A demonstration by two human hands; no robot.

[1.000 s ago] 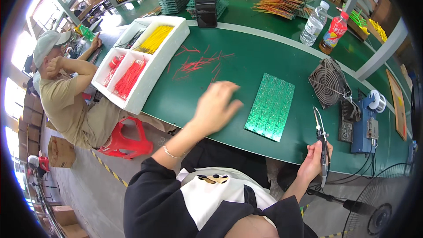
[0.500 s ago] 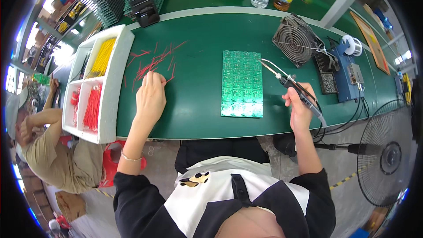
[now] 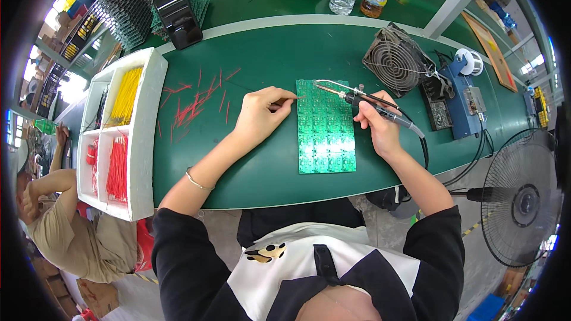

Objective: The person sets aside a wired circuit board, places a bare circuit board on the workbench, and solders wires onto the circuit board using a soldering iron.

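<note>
a white tray (image 3: 156, 113) sits at the left edge of the green worktop (image 3: 250, 166). its compartments hold yellow wires (image 3: 126, 94) toward the far end and red wires (image 3: 118, 166) toward the near end. between the tray and the middle of the worktop, loose red wire pieces (image 3: 193, 106) lie scattered on the bare surface.

the left hand (image 3: 259, 116) rests on the worktop just left of the green circuit board (image 3: 325, 128). its grip is pressed together, thumb and forefinger pinching a short wire piece (image 3: 291, 98) whose tip meets the far left corner of the board. the board lies flat at the middle of the worktop, its near end close to the near edge.

the right hand (image 3: 377, 128) rests at the right side of the board. its grip is closed around the dark handle of a soldering iron (image 3: 363, 98), held like a pen. the metal tip points left over the far edge of the board, near the wire piece. whether tip and wire touch cannot be told. a black cable runs from the handle toward the near right edge.

toward the far right of the worktop stand a small grey fan (image 3: 397, 60), a blue soldering station (image 3: 459, 92) and a spool of solder (image 3: 470, 62). past the right edge stands a floor fan (image 3: 520, 196).
</note>
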